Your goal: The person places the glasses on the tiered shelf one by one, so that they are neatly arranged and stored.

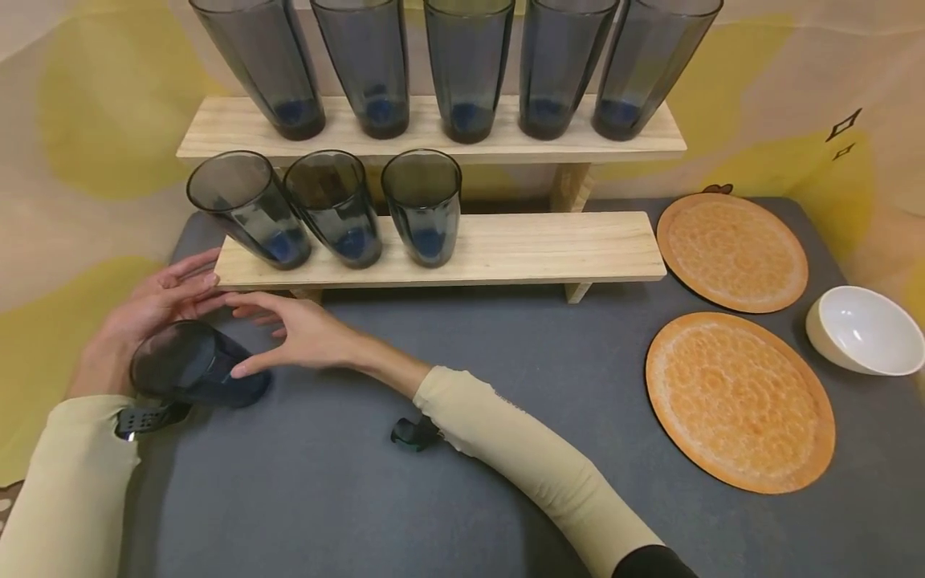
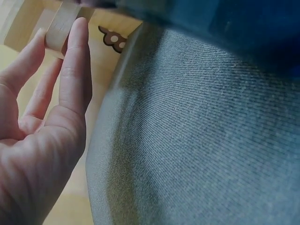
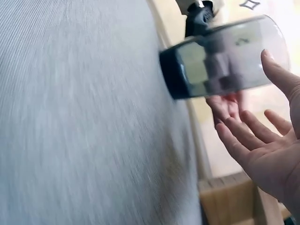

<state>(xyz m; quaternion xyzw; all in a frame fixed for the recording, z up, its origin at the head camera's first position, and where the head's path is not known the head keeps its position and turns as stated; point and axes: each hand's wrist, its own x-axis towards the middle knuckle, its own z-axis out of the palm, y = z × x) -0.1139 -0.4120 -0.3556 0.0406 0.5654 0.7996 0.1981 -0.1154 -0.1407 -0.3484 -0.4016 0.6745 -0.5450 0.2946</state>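
Note:
A dark smoky drinking glass (image 1: 195,365) stands on the grey table at the left, beside the left wrist. My left hand (image 1: 162,301) is at the left end of the lower wooden shelf (image 1: 535,245), its straight fingers (image 2: 75,70) at the board's end. Between the glass and that shelf reaches my right hand (image 1: 303,329), fingers and thumb spread. In the right wrist view its thumb overlaps the glass's rim area, and the palm holds nothing. Three similar glasses, the nearest-to-centre one (image 1: 425,209) included, stand on the left half of the lower shelf.
Several taller smoky glasses (image 1: 470,72) line the upper wooden shelf (image 1: 506,148). Two round orange mats (image 1: 740,401) lie at the right, with a white bowl (image 1: 863,329) beside them. Patterned yellow cloth (image 1: 108,104) hangs behind and at the sides.

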